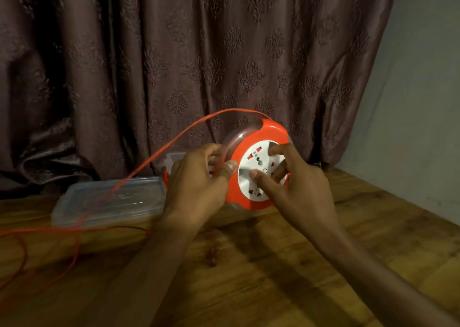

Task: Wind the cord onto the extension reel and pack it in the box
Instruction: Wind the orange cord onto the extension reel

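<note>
Both hands hold the extension reel [256, 167] upright: left hand [199, 184] grips its rim, right hand [298, 184] fingers press its face, while the cord [154, 157] trails away leftward.

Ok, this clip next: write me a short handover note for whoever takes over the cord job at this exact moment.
Left hand grips the orange reel at its rim, holding it above the wooden table.
Right hand has fingertips on the white socket face.
Cord runs from the reel top, over the clear plastic box, to loose loops at left.
Done: cannot tell how much is wound.
Left: wind the remaining cord, pack reel in box.
</note>
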